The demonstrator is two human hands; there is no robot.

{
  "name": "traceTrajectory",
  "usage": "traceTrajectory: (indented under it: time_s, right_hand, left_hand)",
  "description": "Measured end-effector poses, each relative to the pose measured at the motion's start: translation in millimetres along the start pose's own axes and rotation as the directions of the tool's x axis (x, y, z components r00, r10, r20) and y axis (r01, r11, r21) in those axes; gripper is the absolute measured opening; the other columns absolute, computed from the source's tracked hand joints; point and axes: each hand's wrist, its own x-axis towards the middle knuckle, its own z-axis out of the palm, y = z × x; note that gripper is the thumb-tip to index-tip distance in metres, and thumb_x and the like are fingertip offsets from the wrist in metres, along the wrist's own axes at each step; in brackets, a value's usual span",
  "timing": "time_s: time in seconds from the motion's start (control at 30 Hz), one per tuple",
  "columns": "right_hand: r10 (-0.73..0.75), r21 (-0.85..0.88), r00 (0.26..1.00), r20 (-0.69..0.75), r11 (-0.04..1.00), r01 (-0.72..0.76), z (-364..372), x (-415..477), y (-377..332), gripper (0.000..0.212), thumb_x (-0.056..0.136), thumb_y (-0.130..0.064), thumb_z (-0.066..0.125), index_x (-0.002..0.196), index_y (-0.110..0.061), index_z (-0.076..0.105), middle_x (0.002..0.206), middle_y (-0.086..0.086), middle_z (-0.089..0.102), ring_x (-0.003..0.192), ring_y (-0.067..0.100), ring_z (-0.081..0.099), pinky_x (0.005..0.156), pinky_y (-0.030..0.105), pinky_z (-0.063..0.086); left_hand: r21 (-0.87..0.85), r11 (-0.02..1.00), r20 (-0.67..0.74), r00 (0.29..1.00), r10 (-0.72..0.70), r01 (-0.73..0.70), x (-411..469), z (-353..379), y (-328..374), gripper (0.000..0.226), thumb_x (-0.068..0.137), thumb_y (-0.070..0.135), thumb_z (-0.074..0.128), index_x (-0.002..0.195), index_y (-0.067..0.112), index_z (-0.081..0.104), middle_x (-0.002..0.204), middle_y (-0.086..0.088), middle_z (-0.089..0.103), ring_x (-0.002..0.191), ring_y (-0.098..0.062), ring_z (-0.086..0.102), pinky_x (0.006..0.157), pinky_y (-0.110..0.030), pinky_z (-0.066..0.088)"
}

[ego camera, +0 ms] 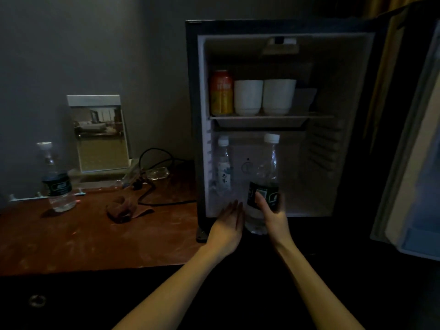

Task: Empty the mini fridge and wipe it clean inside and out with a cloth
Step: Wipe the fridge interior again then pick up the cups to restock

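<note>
While fridge (pixel 192 120) stood open, right hand (pixel 271 211) gripped bottle (pixel 266 173) at its mouth; left hand (pixel 229 223) flat, fingers straight, just beside bottle at 9 o'clock. Cloth (pixel 123 208) lay on table (pixel 71 236).

- The mini fridge (pixel 191 115) is black outside and pale white inside.
- The can (pixel 221 94) is orange and yellow.
- The left cup (pixel 248 97) and the right cup (pixel 278 96) are plain white.
- The front bottle (pixel 266 177) is clear with a white cap and dark label.
- The back bottle (pixel 223 167) has a white label.
- The cloth (pixel 123 208) is brown.
- The table (pixel 95 239) is red-brown with pale scuffs.
</note>
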Motion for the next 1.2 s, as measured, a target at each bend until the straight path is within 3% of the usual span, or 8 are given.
traceTrajectory:
  time_s: [0.17,0.4,0.57,0.63,0.8,0.97,1.03,1.2]
  right_hand:
    - [-0.085,-0.107,0.996,-0.024,0.991,0.082,-13,35,5,0.043,0.088,-0.009,0.066,0.123,-0.015,0.042,0.111,0.002,0.060,0.095,0.008,0.061,0.076,0.013,0.051]
    - [-0.066,-0.247,0.990,0.123,0.964,0.095,-10,52,20,0.057,0.086,-0.005,0.068,0.131,-0.014,0.034,0.114,-0.008,0.055,0.099,-0.001,0.059,0.076,0.013,0.051]
    - [-0.049,-0.411,0.992,0.118,0.907,0.094,-18,53,26,0.072,0.078,-0.030,0.079,0.138,-0.023,0.039,0.133,0.005,0.047,0.120,0.016,0.052,0.102,0.036,0.045]
    - [-0.070,-0.429,0.994,0.080,0.898,0.098,-19,56,25,0.065,0.074,-0.027,0.082,0.129,-0.023,0.049,0.127,0.005,0.056,0.115,0.017,0.056,0.099,0.036,0.048]
    - [-0.087,-0.395,0.996,0.027,0.914,0.091,-12,68,26,0.055,0.078,-0.010,0.078,0.127,-0.006,0.054,0.113,0.002,0.062,0.095,0.003,0.058,0.071,0.001,0.041]
    - [-0.053,-0.400,0.999,-0.004,0.915,0.047,5,103,39,0.052,0.076,-0.015,0.081,0.121,-0.006,0.058,0.114,0.012,0.066,0.100,0.020,0.062,0.079,0.024,0.047]
    - [-0.039,-0.386,0.999,-0.007,0.922,0.034,11,116,44,0.051,0.077,-0.012,0.079,0.122,-0.003,0.055,0.113,0.013,0.064,0.098,0.020,0.061,0.073,0.017,0.048]
    - [-0.007,-0.336,0.999,0.040,0.942,0.020,23,137,52,0.059,0.082,-0.009,0.074,0.133,-0.001,0.045,0.125,0.016,0.059,0.107,0.025,0.059,0.082,0.030,0.052]
  left_hand:
    - [0.279,0.960,0.245,0.967,-0.073,0.002,32,-4,-5,0.047,0.106,0.026,0.022,0.153,0.021,0.021,0.161,-0.004,0.016,0.147,-0.027,0.013,0.117,-0.047,0.010]
    - [0.359,0.932,0.195,0.973,-0.125,0.048,46,-2,-17,0.046,0.106,0.033,0.018,0.151,0.030,0.026,0.159,0.002,0.023,0.145,-0.025,0.019,0.114,-0.058,0.012]
    - [0.400,0.909,0.145,0.971,-0.188,0.116,50,6,-21,0.049,0.105,0.037,0.018,0.152,0.026,0.022,0.159,-0.009,0.020,0.143,-0.035,0.019,0.115,-0.050,0.016]
    - [0.408,0.904,0.092,0.980,-0.179,0.127,48,10,-23,0.049,0.105,0.037,0.017,0.152,0.025,0.025,0.158,-0.011,0.023,0.141,-0.037,0.023,0.114,-0.047,0.018]
    - [0.395,0.912,0.020,0.991,-0.129,0.110,45,17,-25,0.047,0.104,0.038,0.019,0.149,0.026,0.029,0.154,-0.010,0.031,0.137,-0.036,0.028,0.112,-0.044,0.022]
    - [0.384,0.916,0.015,0.991,-0.136,0.120,44,21,-27,0.060,0.098,0.048,0.004,0.149,0.028,0.029,0.156,-0.010,0.028,0.142,-0.036,0.022,0.115,-0.044,0.016]
    - [0.364,0.926,-0.003,0.994,-0.105,0.099,41,20,-28,0.079,0.086,0.052,-0.007,0.145,0.027,0.039,0.150,-0.011,0.038,0.138,-0.038,0.031,0.113,-0.045,0.022]
    - [0.404,0.908,-0.060,0.994,-0.097,0.113,38,25,-33,0.050,0.094,0.041,0.027,0.112,0.025,0.072,0.113,-0.008,0.070,0.102,-0.036,0.067,0.083,-0.045,0.055]
